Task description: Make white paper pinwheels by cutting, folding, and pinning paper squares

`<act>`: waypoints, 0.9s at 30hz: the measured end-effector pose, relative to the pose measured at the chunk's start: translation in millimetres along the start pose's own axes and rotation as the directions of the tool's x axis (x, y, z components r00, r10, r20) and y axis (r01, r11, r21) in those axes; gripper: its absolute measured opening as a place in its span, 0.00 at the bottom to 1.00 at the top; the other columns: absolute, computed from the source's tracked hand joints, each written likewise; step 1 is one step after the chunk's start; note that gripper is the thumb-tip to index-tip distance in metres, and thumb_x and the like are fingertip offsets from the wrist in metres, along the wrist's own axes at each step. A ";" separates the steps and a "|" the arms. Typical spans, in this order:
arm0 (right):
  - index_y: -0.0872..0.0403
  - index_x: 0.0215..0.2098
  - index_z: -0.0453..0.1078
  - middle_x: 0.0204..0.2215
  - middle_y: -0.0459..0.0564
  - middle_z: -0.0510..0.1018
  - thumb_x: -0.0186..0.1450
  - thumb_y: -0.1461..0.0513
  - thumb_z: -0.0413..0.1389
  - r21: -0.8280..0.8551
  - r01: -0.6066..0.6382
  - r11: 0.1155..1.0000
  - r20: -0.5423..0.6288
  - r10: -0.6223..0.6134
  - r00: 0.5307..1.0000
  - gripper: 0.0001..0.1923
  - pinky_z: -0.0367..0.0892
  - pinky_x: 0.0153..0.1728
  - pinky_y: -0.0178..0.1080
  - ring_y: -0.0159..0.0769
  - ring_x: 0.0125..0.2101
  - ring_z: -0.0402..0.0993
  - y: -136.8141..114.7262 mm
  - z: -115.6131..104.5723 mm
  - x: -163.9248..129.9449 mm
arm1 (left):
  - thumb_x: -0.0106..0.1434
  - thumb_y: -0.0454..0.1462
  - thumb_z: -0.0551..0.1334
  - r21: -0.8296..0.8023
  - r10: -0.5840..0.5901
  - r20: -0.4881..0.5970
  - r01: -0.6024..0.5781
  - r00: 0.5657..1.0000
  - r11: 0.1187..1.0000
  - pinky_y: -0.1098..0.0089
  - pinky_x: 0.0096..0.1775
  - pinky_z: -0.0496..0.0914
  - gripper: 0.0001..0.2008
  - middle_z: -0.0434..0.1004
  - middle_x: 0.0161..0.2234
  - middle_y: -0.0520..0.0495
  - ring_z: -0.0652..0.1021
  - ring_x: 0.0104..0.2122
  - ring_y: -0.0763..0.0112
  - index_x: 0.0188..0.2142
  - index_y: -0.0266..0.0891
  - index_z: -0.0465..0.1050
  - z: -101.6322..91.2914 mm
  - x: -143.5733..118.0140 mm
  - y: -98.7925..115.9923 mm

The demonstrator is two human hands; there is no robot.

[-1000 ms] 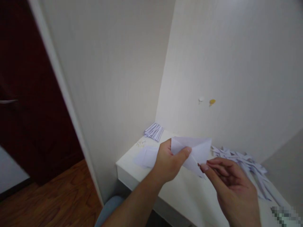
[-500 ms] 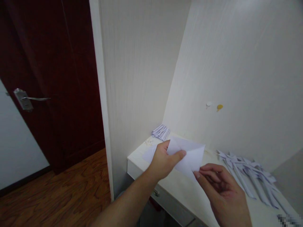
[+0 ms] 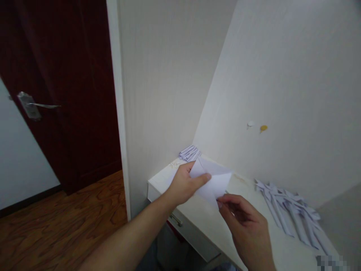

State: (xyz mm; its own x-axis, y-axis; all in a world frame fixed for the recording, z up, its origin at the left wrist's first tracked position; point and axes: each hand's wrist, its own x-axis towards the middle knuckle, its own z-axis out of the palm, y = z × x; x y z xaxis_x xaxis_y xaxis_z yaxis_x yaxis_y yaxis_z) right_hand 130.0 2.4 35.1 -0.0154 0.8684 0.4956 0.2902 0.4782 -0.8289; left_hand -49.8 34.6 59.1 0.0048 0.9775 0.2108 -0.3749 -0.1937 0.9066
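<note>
A creased square sheet of white paper [image 3: 221, 184] is held up over the white desk between both hands. My left hand [image 3: 186, 182] grips its left side, the thumb lying on the face of the sheet and the fingers behind it. The lower right corner is pinched between the thumb and forefinger of my right hand [image 3: 244, 222]. Fold lines run across the sheet toward its corners. Behind my left hand, a bundle of thin rolled paper sticks [image 3: 189, 153] lies in the desk corner, with small pale bits [image 3: 175, 164] beside it.
Several folded paper pinwheels on rolled sticks [image 3: 293, 214] lie along the right of the white desk [image 3: 203, 222]. A drawer handle [image 3: 176, 220] is on its front. Two hooks, one white [image 3: 250, 124] and one yellow [image 3: 263, 128], are on the wall. A dark red door [image 3: 70, 94] stands left.
Both hands and the paper have shifted left in the view, the right hand most. The sheet is turned slightly and its creases show more clearly. The camera view has shifted a little.
</note>
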 end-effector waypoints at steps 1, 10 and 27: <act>0.50 0.32 0.81 0.29 0.50 0.85 0.61 0.56 0.67 0.007 -0.003 1.000 0.015 0.002 1.000 0.07 0.80 0.35 0.37 0.40 0.31 0.83 0.2 1.0 -0.9 | 0.49 0.43 0.76 0.019 0.009 -0.010 -0.009 1.000 1.000 0.71 0.29 0.70 0.18 0.81 0.28 0.48 0.76 0.24 0.71 0.37 0.34 0.80 -1.3 0.0 -0.3; 0.50 0.34 0.80 0.30 0.49 0.84 0.62 0.56 0.68 0.060 -0.023 0.998 -0.054 0.026 0.998 0.07 0.79 0.35 0.37 0.38 0.31 0.82 -3.1 -5.4 -11.3 | 0.52 0.43 0.76 0.085 0.002 -0.007 -0.001 1.000 0.996 0.70 0.32 0.74 0.19 0.85 0.33 0.44 0.80 0.28 0.66 0.39 0.34 0.82 6.4 -9.3 -6.1; 0.49 0.41 0.78 0.37 0.50 0.84 0.62 0.56 0.68 -0.084 0.035 0.996 -0.088 -0.043 0.995 0.10 0.77 0.40 0.41 0.40 0.37 0.81 -17.2 -56.2 2.5 | 0.54 0.39 0.73 0.223 -0.211 0.319 0.143 0.924 0.964 0.72 0.28 0.70 0.11 0.84 0.30 0.45 0.78 0.25 0.70 0.35 0.35 0.82 18.4 -22.0 -5.7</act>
State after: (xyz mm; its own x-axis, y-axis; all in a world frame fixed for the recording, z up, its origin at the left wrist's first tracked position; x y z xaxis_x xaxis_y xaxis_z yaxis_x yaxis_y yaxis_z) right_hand 178.8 -11.0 65.2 0.0565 0.8323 0.5514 0.3690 0.4957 -0.7862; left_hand -30.8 12.8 56.1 0.3799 0.9172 0.1198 -0.1536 -0.0652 0.9860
